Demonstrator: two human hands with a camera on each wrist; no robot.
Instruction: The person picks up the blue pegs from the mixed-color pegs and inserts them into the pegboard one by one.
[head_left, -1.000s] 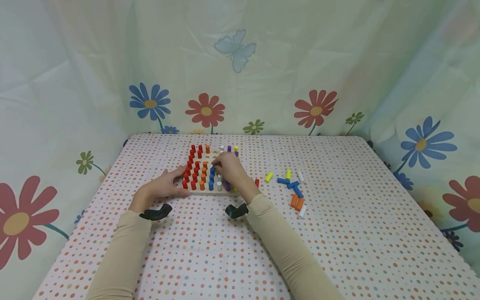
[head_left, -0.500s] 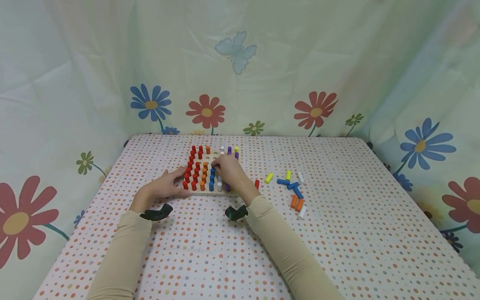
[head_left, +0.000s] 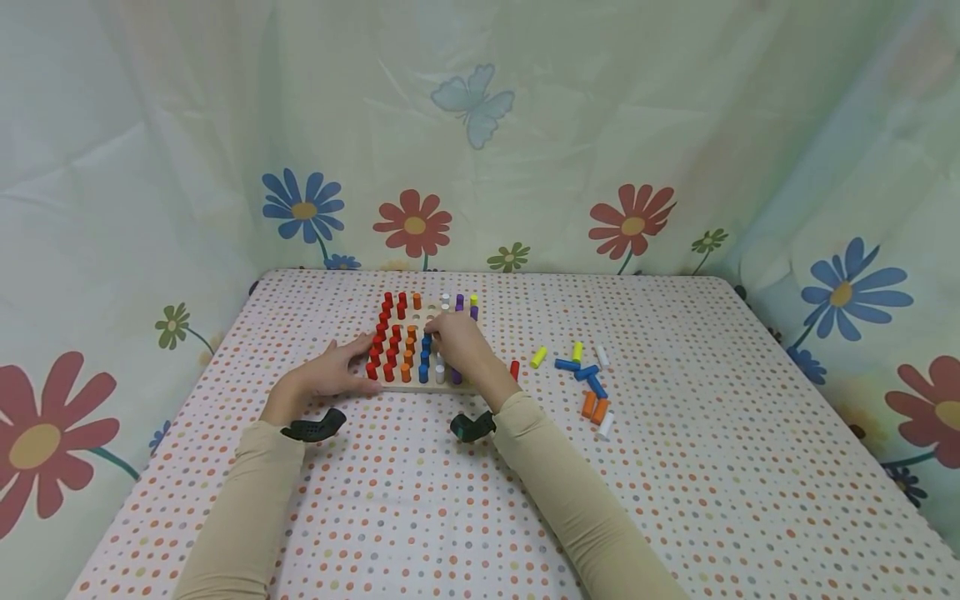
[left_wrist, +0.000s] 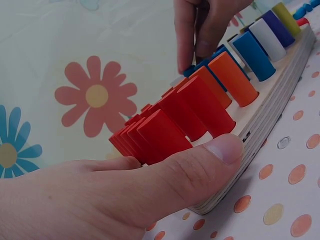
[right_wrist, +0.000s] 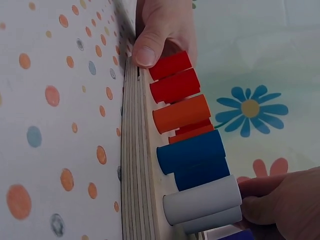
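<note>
A wooden pegboard (head_left: 416, 387) bears rows of upright pegs, in columns of red, orange, blue, white, purple and yellow. My left hand (head_left: 330, 372) rests at its front left corner, the thumb (left_wrist: 225, 148) straight along the near edge and the fingers along the left side beside the red pegs (left_wrist: 162, 135). My right hand (head_left: 459, 337) reaches over the board from the right. Its fingertips pinch a blue peg (left_wrist: 189, 71) at the far end of the blue column. In the head view this hand covers part of the white and purple columns.
Right of the board lie loose pegs: a red one (head_left: 514, 369), yellow ones (head_left: 539, 357), blue ones (head_left: 587, 372), orange ones (head_left: 599, 410) and white ones (head_left: 605, 426). Some board holes (head_left: 417, 317) near the back stand unfilled. A dotted cloth (head_left: 712, 458) covers the table; a flowered curtain hangs behind.
The head view has shifted very slightly. Both hands stay practically in place, the right one still at the blue peg and the left one at the board's corner.
</note>
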